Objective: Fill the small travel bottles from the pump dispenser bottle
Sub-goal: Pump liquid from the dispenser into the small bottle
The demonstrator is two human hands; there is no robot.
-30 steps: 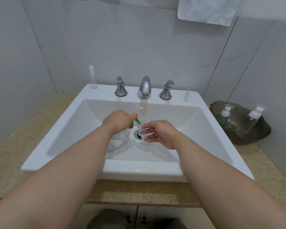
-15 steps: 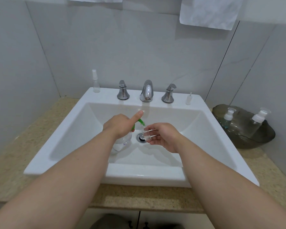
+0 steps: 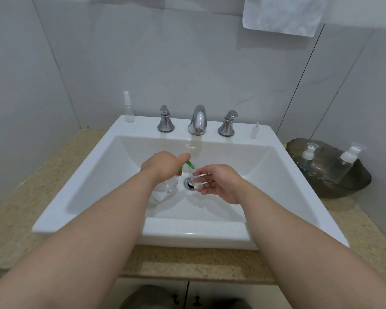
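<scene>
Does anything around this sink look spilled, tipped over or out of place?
Nothing looks spilled. The only loose parts are a spray top and a small pump insert standing on the sink ledge, off their bottles.

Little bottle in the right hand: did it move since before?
No. The little bottle is just right of the drain, under the green spout, same as before.

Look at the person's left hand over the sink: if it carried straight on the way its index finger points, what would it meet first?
Probably the sink's back wall below the faucet. The left hand, holding the pump dispenser bottle, points its index finger away and slightly right; depth is unclear, so the faucet spout is possible.
</scene>
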